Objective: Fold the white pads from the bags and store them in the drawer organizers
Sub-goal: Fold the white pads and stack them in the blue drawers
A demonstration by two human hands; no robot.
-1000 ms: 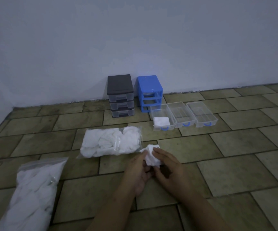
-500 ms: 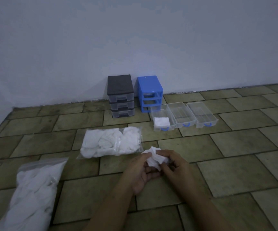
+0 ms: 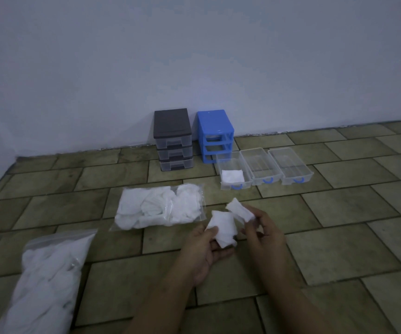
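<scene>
Tiled floor [image 3: 339, 237] | both hands pinch white pad [image 3: 223, 227], crumpled, half unfolded | left hand [image 3: 204, 251] | right hand [image 3: 264, 230]

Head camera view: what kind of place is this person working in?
Probably a bare room indoors, with the person working on the ground. A tiled floor meets a plain pale wall, and small drawer organizers stand against it; no furniture shows.

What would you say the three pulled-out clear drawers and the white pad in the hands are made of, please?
The three pulled-out clear drawers look like glossy rigid transparent plastic: the floor shows through them, and their handles are blue. The white pad, pinched by the left hand and right hand, seems soft matte fabric or gauze; it creases limply.
</scene>
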